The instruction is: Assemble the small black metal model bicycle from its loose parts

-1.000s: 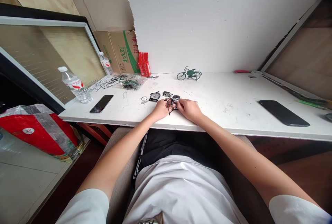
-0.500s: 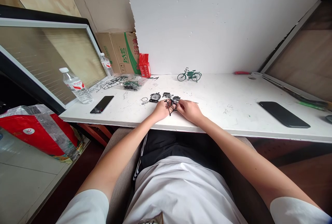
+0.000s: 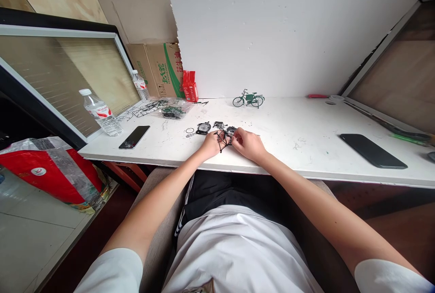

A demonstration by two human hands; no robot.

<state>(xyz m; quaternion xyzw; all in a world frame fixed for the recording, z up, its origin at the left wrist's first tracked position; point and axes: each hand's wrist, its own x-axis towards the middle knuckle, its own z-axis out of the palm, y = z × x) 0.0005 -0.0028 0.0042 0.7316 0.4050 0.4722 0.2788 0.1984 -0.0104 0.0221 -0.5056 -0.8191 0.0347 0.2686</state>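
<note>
My left hand (image 3: 210, 144) and my right hand (image 3: 249, 143) meet at the near edge of the white table (image 3: 306, 148). Between them they grip a small black model bicycle frame (image 3: 223, 139), the left hand on its left side, the right hand on its right. Just beyond the frame lie a small black spoked wheel (image 3: 204, 127), a loose ring (image 3: 189, 130) and some tiny dark parts (image 3: 231, 128). A finished green model bicycle (image 3: 248, 98) stands farther back by the white board.
A water bottle (image 3: 101, 112) and a black phone (image 3: 134, 136) lie at the left, with plastic bags of parts (image 3: 171, 108) behind. Another black phone (image 3: 373, 150) lies at the right. A cardboard box (image 3: 159, 69) and red packets (image 3: 189, 86) stand at the back.
Both hands stay on the frame with only slight finger shifts. The view has tilted a little.
</note>
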